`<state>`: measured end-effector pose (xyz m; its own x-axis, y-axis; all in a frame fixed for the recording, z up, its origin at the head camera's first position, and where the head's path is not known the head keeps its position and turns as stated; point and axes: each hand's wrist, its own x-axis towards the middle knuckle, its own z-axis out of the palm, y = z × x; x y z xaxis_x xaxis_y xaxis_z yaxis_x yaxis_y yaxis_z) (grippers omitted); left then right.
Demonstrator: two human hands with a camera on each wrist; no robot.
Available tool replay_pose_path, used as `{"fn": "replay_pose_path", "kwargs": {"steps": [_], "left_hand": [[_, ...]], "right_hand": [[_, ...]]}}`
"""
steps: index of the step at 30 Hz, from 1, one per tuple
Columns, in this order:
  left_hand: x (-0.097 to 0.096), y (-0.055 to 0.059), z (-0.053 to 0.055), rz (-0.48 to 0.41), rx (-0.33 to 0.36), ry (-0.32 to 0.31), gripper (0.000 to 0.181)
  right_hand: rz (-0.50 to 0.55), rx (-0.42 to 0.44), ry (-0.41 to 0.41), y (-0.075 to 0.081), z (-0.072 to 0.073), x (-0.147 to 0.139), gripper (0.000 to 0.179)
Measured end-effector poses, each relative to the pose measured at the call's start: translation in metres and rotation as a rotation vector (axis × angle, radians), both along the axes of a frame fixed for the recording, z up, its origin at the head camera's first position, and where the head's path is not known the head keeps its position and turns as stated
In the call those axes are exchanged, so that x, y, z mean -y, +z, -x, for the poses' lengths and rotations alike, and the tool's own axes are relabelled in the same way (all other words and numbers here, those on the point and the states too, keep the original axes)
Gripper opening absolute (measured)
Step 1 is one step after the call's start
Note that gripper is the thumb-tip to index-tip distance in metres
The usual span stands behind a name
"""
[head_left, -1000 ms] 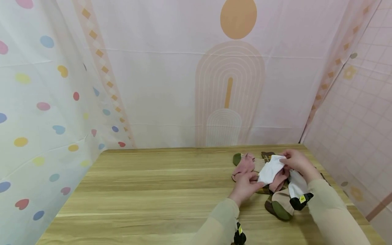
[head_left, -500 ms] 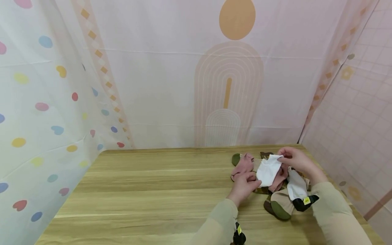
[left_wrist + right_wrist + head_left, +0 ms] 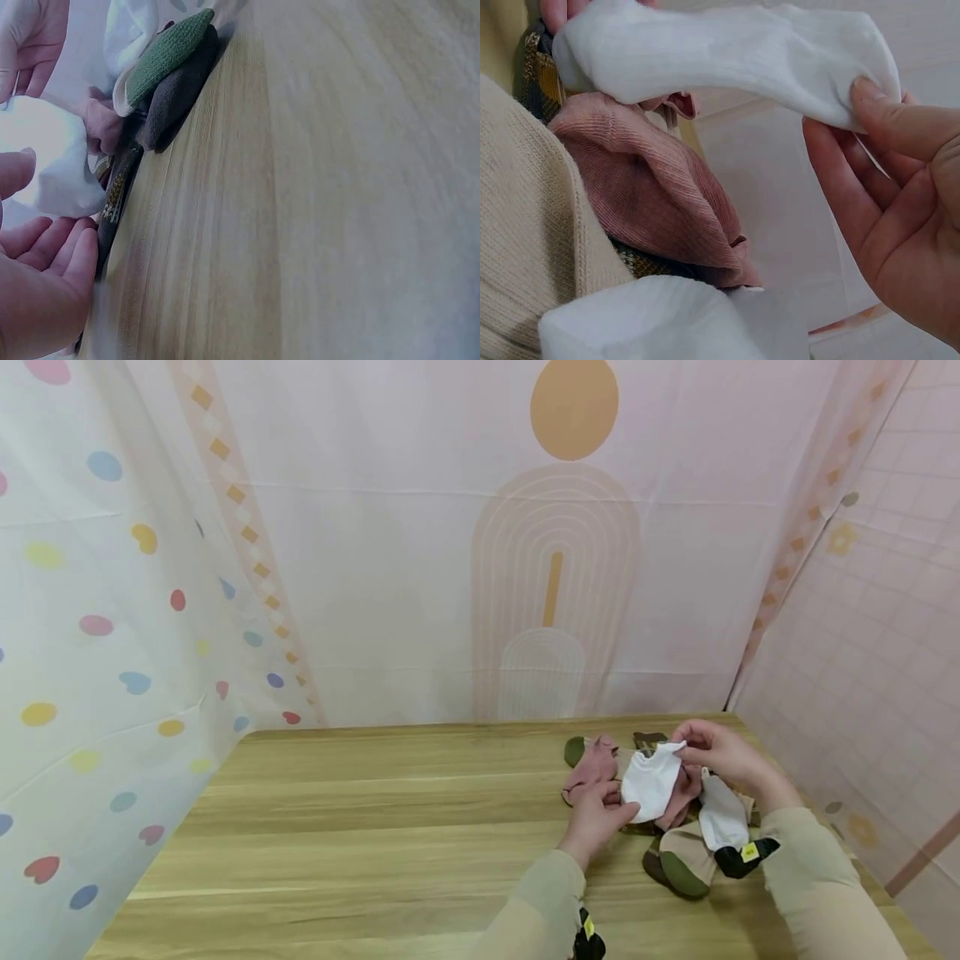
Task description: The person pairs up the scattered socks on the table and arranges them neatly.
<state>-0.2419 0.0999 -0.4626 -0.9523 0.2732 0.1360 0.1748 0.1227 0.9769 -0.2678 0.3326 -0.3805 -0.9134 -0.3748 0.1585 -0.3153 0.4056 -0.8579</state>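
A white sock is stretched between my two hands above a pile of socks. My left hand pinches its lower left end between thumb and fingers. At the opposite end, my right hand grips the sock's edge, thumb on top and fingers beneath. Under and beside it lie a pink sock and another pink sock to the left. A second white sock rests to the right, close to my right wrist.
A beige sock with a green toe overlaps a dark brown sock at the pile's front. Dark patterned socks show underneath. The wooden table extends left; printed cloth hangs behind it.
The held white sock has turned and spread wider, its lower edge sagging. My right forearm shifted slightly right relative to the pile, uncovering more of the second white sock. My left hand stayed nearly still.
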Motion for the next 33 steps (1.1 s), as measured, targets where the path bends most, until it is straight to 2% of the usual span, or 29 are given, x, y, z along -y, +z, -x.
{"fn": "replay_pose_path", "kwargs": {"steps": [8, 12, 16, 20, 27, 33], "left_hand": [[0.002, -0.003, -0.001, 0.006, -0.035, 0.039, 0.01], [0.003, -0.005, 0.0, -0.045, -0.031, 0.071, 0.011], [0.005, -0.005, 0.002, -0.132, 0.009, 0.109, 0.012], [0.008, -0.004, 0.006, -0.2, 0.004, 0.163, 0.013], [0.02, -0.001, 0.012, -0.156, -0.06, 0.234, 0.012], [0.032, 0.003, 0.015, -0.112, -0.109, 0.232, 0.014]], "right_hand": [[0.078, -0.018, 0.047, -0.003, -0.001, 0.002, 0.009], [0.077, -0.006, 0.028, -0.003, -0.001, 0.002, 0.009], [0.057, 0.014, -0.015, -0.004, -0.003, 0.004, 0.011], [0.039, 0.016, -0.027, -0.004, -0.003, 0.006, 0.016], [0.026, 0.029, -0.042, -0.004, -0.004, 0.014, 0.023], [0.006, 0.024, -0.049, -0.006, -0.002, 0.02, 0.029]]}}
